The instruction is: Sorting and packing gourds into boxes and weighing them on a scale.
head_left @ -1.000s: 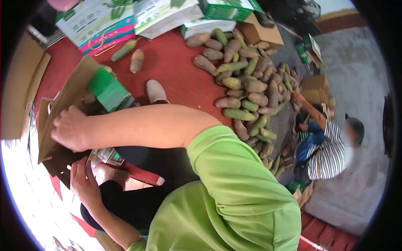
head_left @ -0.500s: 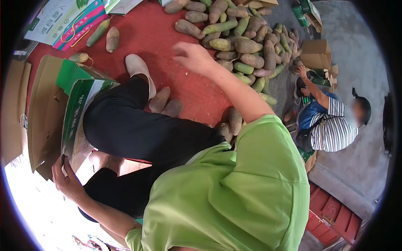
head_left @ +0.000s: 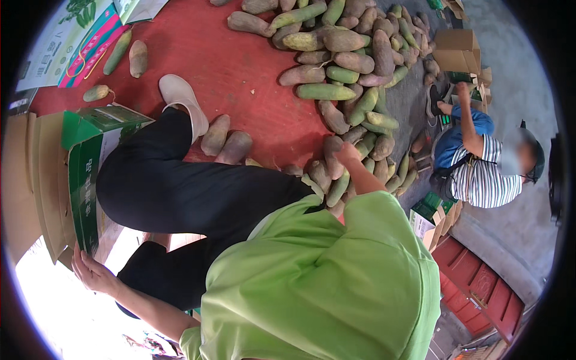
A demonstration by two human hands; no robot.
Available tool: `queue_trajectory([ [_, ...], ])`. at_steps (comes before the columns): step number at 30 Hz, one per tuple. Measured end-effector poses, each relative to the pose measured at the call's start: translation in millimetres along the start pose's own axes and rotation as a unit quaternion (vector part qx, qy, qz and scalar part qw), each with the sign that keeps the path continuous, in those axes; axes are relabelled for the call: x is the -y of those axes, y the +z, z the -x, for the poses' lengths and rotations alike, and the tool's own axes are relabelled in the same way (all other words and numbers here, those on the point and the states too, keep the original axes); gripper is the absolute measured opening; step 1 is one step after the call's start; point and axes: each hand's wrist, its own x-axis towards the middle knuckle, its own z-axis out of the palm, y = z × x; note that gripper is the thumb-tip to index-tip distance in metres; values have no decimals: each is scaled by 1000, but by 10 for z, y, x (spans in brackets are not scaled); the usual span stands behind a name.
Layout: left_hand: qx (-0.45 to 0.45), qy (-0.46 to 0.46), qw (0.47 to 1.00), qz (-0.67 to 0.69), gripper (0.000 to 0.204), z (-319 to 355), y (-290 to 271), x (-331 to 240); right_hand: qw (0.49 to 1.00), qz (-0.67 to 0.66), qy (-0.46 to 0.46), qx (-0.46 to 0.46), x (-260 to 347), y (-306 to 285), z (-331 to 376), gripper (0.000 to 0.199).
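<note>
My right hand (head_left: 348,154) has its fingers closed round a soil-covered radish (head_left: 333,157) at the near edge of the pile. Beside my bent leg, a green and white cardboard box (head_left: 84,186) stands at the left with its brown flaps spread. At the box's lower corner, my left hand (head_left: 94,275) holds the edge; some of its fingers are hidden. The large pile of radishes (head_left: 324,91), some green and some brown with soil, spreads over the red floor covering. Two brown radishes (head_left: 225,141) lie apart near my pale shoe (head_left: 183,102).
Two more radishes (head_left: 138,59) lie near a printed carton (head_left: 66,42) at the upper left. On the right a person in a striped shirt (head_left: 489,183) crouches on the grey floor, next to an open brown box (head_left: 457,51). A red door (head_left: 480,288) is at the lower right.
My right hand has come down and right from above the red floor covering to a radish by my hip. My left hand stays by the box corner. The view has shifted slightly.
</note>
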Motion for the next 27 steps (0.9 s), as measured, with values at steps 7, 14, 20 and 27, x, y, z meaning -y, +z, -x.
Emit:
queue_trajectory([
  [7, -19, 34, 999, 10, 32, 9, -7, -2, 983, -107, 133, -64, -430, 497, 241, 55],
  [14, -26, 48, 998, 20, 35, 20, 40, 107, 974, -125, 169, -86, -773, 419, 32, 46],
  [20, -27, 62, 998, 15, 36, -45, 26, 39, 994, -74, 71, -28, -1427, 811, -504, 42],
  [27, -28, 43, 999, 5, 34, 23, 32, 77, 977, -128, 168, -41, -807, 796, -285, 42],
])
